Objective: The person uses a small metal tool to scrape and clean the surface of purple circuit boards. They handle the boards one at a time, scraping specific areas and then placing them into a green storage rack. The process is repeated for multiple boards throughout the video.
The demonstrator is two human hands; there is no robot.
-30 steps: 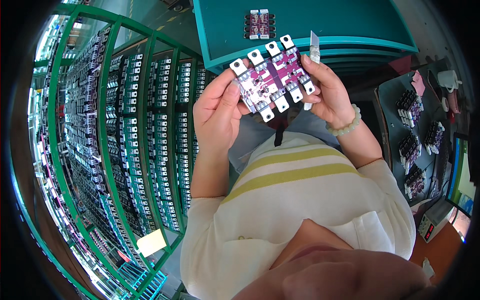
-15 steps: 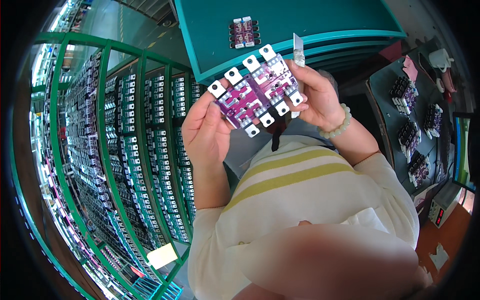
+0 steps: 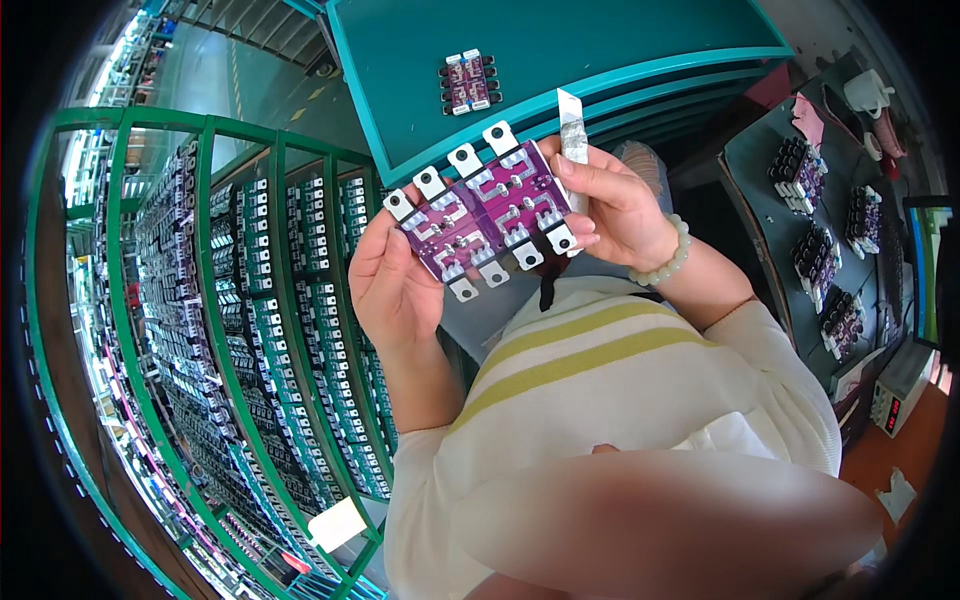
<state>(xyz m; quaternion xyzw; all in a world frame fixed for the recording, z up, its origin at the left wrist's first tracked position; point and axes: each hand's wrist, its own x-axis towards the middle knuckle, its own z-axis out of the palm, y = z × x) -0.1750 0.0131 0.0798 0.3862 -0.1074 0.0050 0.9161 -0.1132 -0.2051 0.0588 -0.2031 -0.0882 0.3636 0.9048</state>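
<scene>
A purple circuit board (image 3: pixel 485 208) with white metal tabs along two sides is held up in front of my torso. My left hand (image 3: pixel 397 290) pinches its left end between thumb and fingers. At the other end my right hand (image 3: pixel 615 200) grips the board's edge, a pale bead bracelet on its wrist. The same right hand also holds a flat blade (image 3: pixel 572 125), its handle wrapped in whitish material and its slanted tip pointing up beyond the board. The fingers behind the board are partly hidden.
A smaller purple board (image 3: pixel 468 82) lies on the green workbench (image 3: pixel 620 35) ahead. Green racks (image 3: pixel 205 250) packed with boards stand at the left. Several board assemblies (image 3: pixel 798 175) sit on a dark table at the right, near a white mug (image 3: pixel 868 92) and a monitor (image 3: pixel 932 270).
Both hands have shifted left and slightly down with the board, which is now turned to a different tilt. The view has also shifted a little. Both grips persist.
</scene>
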